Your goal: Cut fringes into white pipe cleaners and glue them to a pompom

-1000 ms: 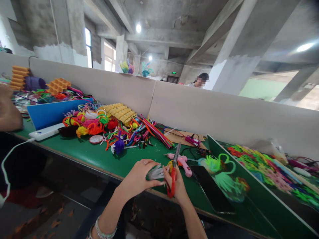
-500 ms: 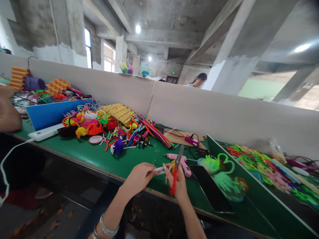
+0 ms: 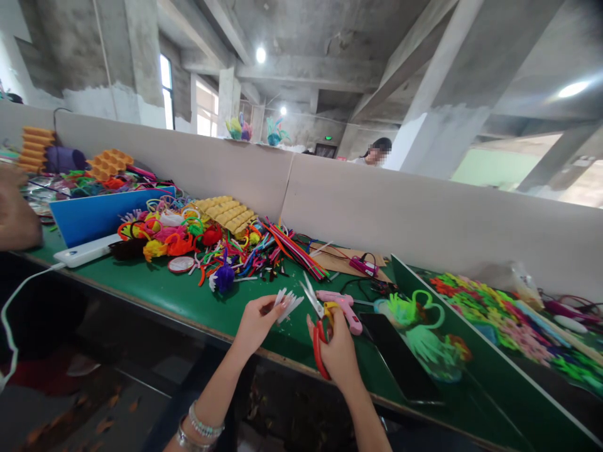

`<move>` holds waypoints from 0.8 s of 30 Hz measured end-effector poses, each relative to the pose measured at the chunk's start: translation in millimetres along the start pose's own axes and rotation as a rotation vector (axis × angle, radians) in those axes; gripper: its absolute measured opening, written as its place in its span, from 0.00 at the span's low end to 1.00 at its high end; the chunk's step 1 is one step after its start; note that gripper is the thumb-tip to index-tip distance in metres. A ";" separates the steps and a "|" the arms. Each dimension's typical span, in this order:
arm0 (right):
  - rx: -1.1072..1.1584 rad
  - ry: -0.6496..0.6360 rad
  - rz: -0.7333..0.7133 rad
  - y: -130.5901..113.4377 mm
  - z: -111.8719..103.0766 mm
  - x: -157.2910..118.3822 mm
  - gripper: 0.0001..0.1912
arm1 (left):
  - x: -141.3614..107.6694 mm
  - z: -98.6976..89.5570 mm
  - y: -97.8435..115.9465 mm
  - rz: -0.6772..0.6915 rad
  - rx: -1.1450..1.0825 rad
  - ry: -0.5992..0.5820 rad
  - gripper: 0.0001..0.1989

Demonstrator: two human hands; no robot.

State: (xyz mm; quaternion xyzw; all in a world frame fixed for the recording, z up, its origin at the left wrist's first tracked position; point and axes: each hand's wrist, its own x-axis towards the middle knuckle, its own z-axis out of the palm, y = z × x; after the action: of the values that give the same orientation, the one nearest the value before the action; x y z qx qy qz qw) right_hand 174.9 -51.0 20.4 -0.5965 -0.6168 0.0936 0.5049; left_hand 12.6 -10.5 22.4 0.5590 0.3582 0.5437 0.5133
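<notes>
My left hand (image 3: 258, 323) pinches a small bunch of white pipe-cleaner pieces (image 3: 291, 305), their ends fanned out above the table's front edge. Just to the right, my right hand (image 3: 340, 345) has its fingers in the red and yellow handles of a pair of scissors (image 3: 320, 312). The scissor blades are spread apart and point up and left, close to the white pieces but not touching them. Behind the scissors lies a pink glue gun (image 3: 346, 304).
A heap of colourful pipe cleaners (image 3: 174, 232) spreads over the green table (image 3: 141, 282) at the left. A black phone (image 3: 400, 358) and green pipe-cleaner tassels (image 3: 426, 342) lie at the right, beside a low divider (image 3: 471, 351). Another person's arm (image 3: 16, 210) rests at the far left.
The scissors have turned from upright to tilted left, and their blades have opened. The white pieces now fan upward in my left hand, and my right fingers have come away from them.
</notes>
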 end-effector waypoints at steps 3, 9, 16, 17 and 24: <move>-0.197 -0.104 0.006 -2.0 0.5 -3.1 0.16 | 1.0 0.1 -0.3 -0.021 -0.109 0.035 0.17; -0.346 -0.200 -0.045 -2.6 3.2 -3.9 0.15 | 1.6 -2.2 1.7 -0.079 -0.313 0.055 0.18; -0.392 -0.180 -0.027 -1.1 3.7 -3.2 0.15 | 0.2 -5.1 1.4 -0.032 -0.238 -0.009 0.20; -0.400 -0.175 -0.026 -1.1 3.7 -3.2 0.15 | 0.1 -5.3 1.0 -0.028 -0.227 -0.013 0.20; -0.434 -0.168 -0.011 -4.4 3.5 -2.9 0.16 | -0.9 -3.4 2.1 -0.016 -0.181 -0.013 0.20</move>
State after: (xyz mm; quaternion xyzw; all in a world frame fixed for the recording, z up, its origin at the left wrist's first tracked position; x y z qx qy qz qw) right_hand 168.9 -52.9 20.4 -0.6777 -0.6659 0.0052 0.3119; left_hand 8.8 -11.1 23.8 0.5106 0.3088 0.5662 0.5686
